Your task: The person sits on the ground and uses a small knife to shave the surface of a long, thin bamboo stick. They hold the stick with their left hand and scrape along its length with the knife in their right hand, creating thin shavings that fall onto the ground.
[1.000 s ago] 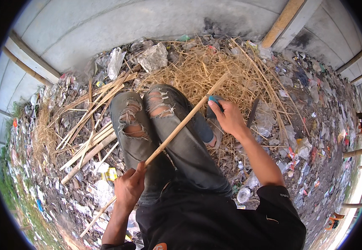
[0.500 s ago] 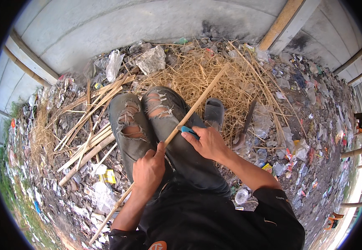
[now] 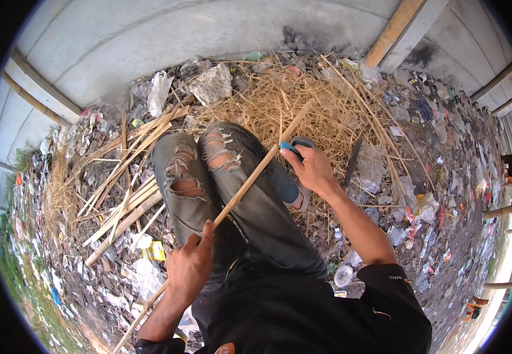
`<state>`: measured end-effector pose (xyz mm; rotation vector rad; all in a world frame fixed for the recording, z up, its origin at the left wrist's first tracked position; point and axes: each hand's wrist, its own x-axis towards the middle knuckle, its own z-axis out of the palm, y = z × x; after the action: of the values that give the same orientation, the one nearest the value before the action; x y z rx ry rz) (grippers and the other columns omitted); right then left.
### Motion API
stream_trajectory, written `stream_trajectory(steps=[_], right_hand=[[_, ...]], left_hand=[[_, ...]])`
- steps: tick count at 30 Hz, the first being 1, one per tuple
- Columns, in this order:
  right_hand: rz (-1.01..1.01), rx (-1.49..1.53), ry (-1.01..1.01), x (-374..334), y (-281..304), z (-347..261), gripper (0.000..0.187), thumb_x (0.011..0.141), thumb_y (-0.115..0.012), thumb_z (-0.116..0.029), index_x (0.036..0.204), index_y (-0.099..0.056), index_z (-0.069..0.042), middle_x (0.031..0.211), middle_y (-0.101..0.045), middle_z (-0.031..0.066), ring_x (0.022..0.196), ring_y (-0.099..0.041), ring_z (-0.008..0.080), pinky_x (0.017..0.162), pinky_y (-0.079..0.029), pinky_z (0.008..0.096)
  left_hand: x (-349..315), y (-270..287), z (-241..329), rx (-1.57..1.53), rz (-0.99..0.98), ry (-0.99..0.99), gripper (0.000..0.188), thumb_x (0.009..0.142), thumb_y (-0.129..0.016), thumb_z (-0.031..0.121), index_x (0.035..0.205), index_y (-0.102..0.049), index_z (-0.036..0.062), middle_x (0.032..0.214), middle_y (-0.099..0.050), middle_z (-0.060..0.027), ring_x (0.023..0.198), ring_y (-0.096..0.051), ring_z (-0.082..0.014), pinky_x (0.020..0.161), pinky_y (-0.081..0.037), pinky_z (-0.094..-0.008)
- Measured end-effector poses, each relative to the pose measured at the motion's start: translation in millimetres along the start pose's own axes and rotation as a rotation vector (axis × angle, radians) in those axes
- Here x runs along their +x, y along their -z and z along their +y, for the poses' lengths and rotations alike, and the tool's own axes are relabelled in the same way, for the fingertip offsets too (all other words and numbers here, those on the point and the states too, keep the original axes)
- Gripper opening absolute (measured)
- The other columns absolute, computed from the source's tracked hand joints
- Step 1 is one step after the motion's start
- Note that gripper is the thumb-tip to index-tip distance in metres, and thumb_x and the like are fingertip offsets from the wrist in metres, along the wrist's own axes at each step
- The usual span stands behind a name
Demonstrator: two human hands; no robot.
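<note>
A long, pale bamboo strip slants across my knees, its far end over the straw and its near end passing under my left forearm. My left hand is closed around its lower part, thumb laid along it. In my right hand is a small blue tool, gripped against the strip's upper part. The fingers cover most of this tool, so its exact kind and any blade are hidden. My torn trousers lie beneath the strip.
Bamboo strips lie piled left of my knees. Ahead is a heap of dry straw beside a pale rock. A long, dark blade rests right of my sandalled foot. Litter covers the ground up to a grey wall.
My right hand has moved up and away along the strip with the blue tool. My left hand has shifted down and left, and the strip has slid slightly toward me.
</note>
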<state>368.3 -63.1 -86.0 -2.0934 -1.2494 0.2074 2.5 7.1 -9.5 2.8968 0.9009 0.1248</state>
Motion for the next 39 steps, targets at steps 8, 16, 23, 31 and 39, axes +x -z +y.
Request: stream_trajectory(steps=[8,16,23,31,39], right_hand=[[0.011,-0.084,-0.12,28,3,26,0.065,0.106,-0.056,-0.064,0.084,-0.073,-0.004,0.061,-0.062,0.0175,0.061,-0.065,0.0405,0.058,-0.048,0.0509],[0.092,-0.212,-0.103,47,24,42,0.07,0.104,-0.054,-0.069,0.078,-0.07,-0.006,0.058,-0.06,0.0158,0.059,-0.065,0.0372,0.057,-0.049,0.0477],[0.112,-0.381,-0.041,45,32,43,0.065,0.102,-0.059,-0.067,0.074,-0.067,-0.009,0.057,-0.061,0.0131,0.054,-0.063,0.0354,0.052,-0.048,0.0472],[0.048,-0.484,0.092,47,52,58,0.058,0.098,-0.066,-0.067,0.083,-0.069,-0.012,0.058,-0.061,0.0089,0.054,-0.063,0.0322,0.052,-0.047,0.044],[0.103,0.033,0.126,45,70,74,0.045,0.088,-0.087,-0.051,0.104,-0.076,-0.011,0.069,-0.066,0.0031,0.063,-0.068,0.0184,0.06,-0.052,0.0363]], left_hand=[[-16,13,-14,-0.001,0.028,-0.01,0.052,0.092,-0.066,0.004,0.143,-0.068,0.0127,0.076,-0.06,-0.0063,0.05,-0.064,-0.0259,0.046,-0.05,-0.0423],[-36,16,-22,-0.077,0.038,0.02,0.038,0.097,-0.071,0.008,0.135,-0.074,0.0132,0.071,-0.06,-0.0055,0.048,-0.062,-0.0266,0.045,-0.047,-0.0441],[-29,18,-28,-0.228,0.018,0.078,0.026,0.099,-0.074,0.011,0.124,-0.078,0.0093,0.067,-0.061,-0.0099,0.052,-0.064,-0.0325,0.048,-0.047,-0.0466],[0,43,-40,-0.435,-0.05,0.128,0.008,0.097,-0.076,0.009,0.097,-0.081,0.0028,0.066,-0.065,-0.0154,0.055,-0.063,-0.0367,0.053,-0.046,-0.0463],[-2,46,-46,-0.402,-0.095,0.104,0.022,0.095,-0.075,0.006,0.115,-0.079,-0.0003,0.071,-0.067,-0.0186,0.057,-0.065,-0.033,0.056,-0.047,-0.0432]])
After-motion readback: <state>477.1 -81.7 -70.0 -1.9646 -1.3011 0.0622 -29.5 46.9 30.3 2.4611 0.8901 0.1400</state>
